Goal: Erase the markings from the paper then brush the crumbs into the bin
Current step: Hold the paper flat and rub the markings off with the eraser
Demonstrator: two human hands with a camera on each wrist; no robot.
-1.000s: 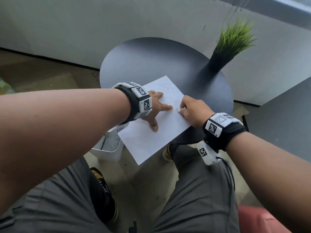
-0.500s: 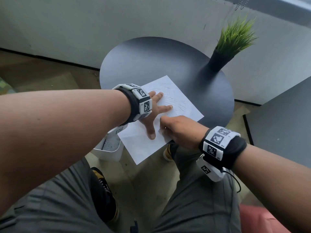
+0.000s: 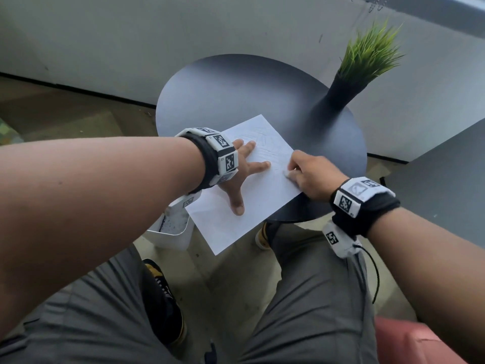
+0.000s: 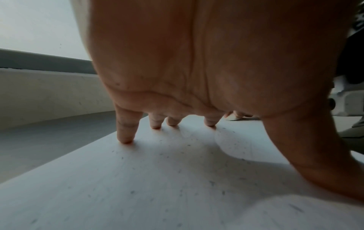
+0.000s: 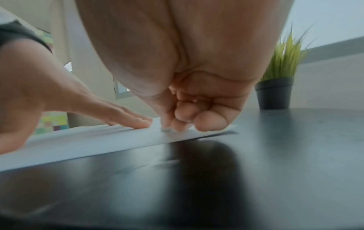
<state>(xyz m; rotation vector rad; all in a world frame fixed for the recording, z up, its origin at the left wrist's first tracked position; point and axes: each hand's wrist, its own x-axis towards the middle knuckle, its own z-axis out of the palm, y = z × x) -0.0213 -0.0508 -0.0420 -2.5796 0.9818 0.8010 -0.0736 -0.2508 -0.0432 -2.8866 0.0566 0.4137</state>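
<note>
A white sheet of paper (image 3: pixel 252 203) with faint pencil lines lies on the round dark table (image 3: pixel 236 93), its near corner hanging over the edge. My left hand (image 3: pixel 242 169) presses flat on the sheet with fingers spread; its fingertips (image 4: pixel 126 138) touch paper dotted with dark crumbs (image 4: pixel 222 193). My right hand (image 3: pixel 307 174) is curled at the sheet's right edge and pinches a small white eraser (image 3: pixel 288 174), whose tip (image 5: pixel 165 129) touches the paper (image 5: pixel 98 140). A white bin (image 3: pixel 172 229) stands on the floor below the table's left edge.
A black pot with green grass (image 3: pixel 349 82) stands at the table's back right, also visible as the plant (image 5: pixel 275 87) in the right wrist view. My knees and a shoe (image 3: pixel 162 298) are under the table. A dark surface (image 3: pixel 446 174) lies to the right.
My right hand slid toward me down the sheet, then back up to the right edge, rubbing with the eraser. My left hand stayed pressed on the paper.
</note>
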